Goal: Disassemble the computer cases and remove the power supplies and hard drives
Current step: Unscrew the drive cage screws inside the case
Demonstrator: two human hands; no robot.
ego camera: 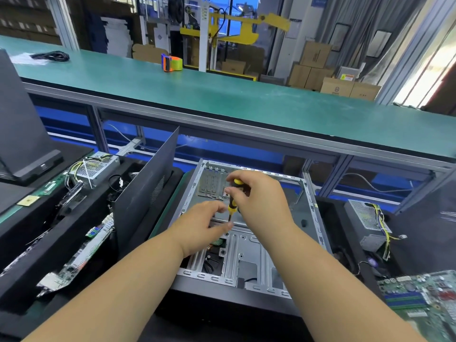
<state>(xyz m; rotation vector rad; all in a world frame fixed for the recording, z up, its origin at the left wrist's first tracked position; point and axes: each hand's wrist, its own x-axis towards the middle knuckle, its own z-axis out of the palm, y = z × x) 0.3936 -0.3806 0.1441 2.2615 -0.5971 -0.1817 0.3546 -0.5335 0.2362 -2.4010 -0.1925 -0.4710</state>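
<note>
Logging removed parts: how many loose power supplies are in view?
2. One power supply lies in the black bin to the left of the open case; the other sits in the bin to its right. More may be hidden under the clutter.

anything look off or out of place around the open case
One thing: a dark side panel stands on edge, tilted, just left of the open computer case, where it might tip. Loose circuit boards lie askew in the left bin. Otherwise, the right hand holds a screwdriver upright inside the case.
</note>
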